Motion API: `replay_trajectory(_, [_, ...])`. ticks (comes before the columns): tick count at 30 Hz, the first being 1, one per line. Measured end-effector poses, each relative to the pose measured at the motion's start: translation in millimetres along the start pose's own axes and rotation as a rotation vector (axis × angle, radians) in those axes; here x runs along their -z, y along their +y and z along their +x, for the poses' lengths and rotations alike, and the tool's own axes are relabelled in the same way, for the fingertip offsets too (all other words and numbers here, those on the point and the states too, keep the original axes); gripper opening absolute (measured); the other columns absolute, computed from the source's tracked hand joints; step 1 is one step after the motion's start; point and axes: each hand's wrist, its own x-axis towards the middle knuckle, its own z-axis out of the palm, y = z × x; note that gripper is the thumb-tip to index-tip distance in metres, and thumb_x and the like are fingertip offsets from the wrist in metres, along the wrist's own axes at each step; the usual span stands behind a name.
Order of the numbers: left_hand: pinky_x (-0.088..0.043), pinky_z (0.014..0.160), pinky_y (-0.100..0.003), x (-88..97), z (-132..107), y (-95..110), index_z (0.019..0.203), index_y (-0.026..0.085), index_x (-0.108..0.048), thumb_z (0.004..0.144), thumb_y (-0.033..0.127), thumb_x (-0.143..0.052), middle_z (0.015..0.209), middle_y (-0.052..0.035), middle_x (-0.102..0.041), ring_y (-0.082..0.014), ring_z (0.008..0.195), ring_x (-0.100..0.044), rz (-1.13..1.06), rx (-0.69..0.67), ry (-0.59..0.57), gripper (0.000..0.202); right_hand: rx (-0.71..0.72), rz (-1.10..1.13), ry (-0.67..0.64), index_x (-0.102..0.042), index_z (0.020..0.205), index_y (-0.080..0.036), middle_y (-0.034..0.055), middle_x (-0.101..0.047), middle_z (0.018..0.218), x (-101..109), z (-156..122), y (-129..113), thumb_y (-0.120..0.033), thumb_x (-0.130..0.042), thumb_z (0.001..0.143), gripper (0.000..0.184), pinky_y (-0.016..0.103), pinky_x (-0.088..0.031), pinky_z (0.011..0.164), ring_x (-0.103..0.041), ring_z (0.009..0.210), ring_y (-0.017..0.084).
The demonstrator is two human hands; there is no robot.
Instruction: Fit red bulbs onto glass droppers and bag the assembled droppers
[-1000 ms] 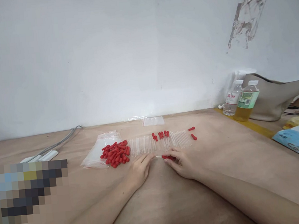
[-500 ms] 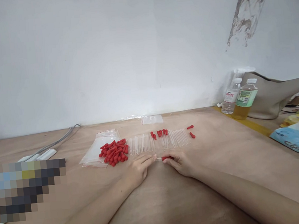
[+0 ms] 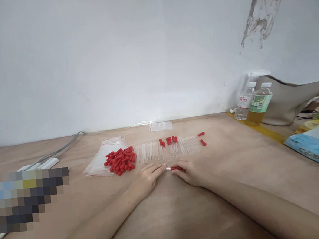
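My left hand [image 3: 148, 178] is closed on a thin glass dropper tube [image 3: 168, 168], most of which its fingers hide. My right hand [image 3: 190, 172] pinches a red rubber bulb [image 3: 176, 168] at the tube's right end; I cannot tell how far the tube sits in it. Just beyond my hands lies a row of clear dropper tubes [image 3: 189, 145], several of them capped with red bulbs [image 3: 169, 141]. A heap of loose red bulbs [image 3: 120, 161] is left of the row. Two more red bulbs [image 3: 203, 142] lie at its right end.
Clear zip bags [image 3: 98, 164] lie under and beside the heap, and another bag [image 3: 161, 126] is near the wall. Two bottles [image 3: 259, 105], a grey bag [image 3: 279, 101] and a blue packet [image 3: 313, 150] stand at the right. Grey cables [image 3: 64, 146] run along the left.
Both hands stay together over the same spot, still on the tube and bulb. A little more of the tube shows between them. The whole view has shifted slightly.
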Motion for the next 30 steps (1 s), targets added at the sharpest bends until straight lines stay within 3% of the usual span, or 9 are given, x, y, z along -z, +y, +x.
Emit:
replay_trajectory(5, [-0.047, 0.074, -0.029, 0.7, 2.6, 3.5, 0.104, 0.017, -0.055, 0.085, 0.019, -0.043, 0.094, -0.0059, -0.062, -0.0155, 0.085, -0.057, -0.049, 0.177, 0.042, 0.023, 0.035, -0.06, 0.033, -0.06, 0.085, -0.019, 0.004, -0.06, 0.077, 8.5, 1.6, 4.1, -0.024, -0.048, 0.08, 0.013, 0.029, -0.042, 0.07, -0.053, 0.075, 0.015])
replay_trajectory(10, [-0.044, 0.064, -0.029, 2.5, 5.1, 6.1, 0.086, 0.018, -0.061, 0.084, 0.025, -0.044, 0.069, -0.0025, -0.061, -0.0148, 0.066, -0.055, 0.034, 0.166, 0.042, 0.018, 0.036, -0.044, 0.008, -0.059, 0.085, -0.019, 0.0039, -0.059, 0.077, 7.9, 0.6, 4.6, -0.024, -0.047, 0.081, 0.014, 0.027, -0.042, 0.068, -0.053, 0.074, 0.014])
replay_trajectory(25, [-0.044, 0.065, -0.029, 0.1, 3.6, 8.6, 0.092, 0.017, -0.059, 0.085, 0.02, -0.043, 0.073, -0.0039, -0.06, -0.0153, 0.07, -0.053, -0.04, 0.148, 0.006, 0.018, 0.099, -0.058, -0.055, -0.059, 0.086, -0.019, 0.0044, -0.059, 0.079, -2.1, 0.9, 6.2, -0.024, -0.048, 0.08, 0.014, 0.028, -0.042, 0.07, -0.052, 0.075, 0.015])
replay_trajectory(30, [-0.044, 0.065, -0.028, -1.6, 3.8, 8.1, 0.091, 0.017, -0.06, 0.085, 0.022, -0.043, 0.072, -0.004, -0.06, -0.0153, 0.069, -0.054, -0.069, 0.175, 0.002, 0.019, 0.046, 0.015, -0.073, -0.06, 0.089, -0.019, 0.0044, -0.061, 0.083, 0.6, 3.3, 5.1, -0.023, -0.049, 0.08, 0.016, 0.029, -0.043, 0.073, -0.054, 0.078, 0.015])
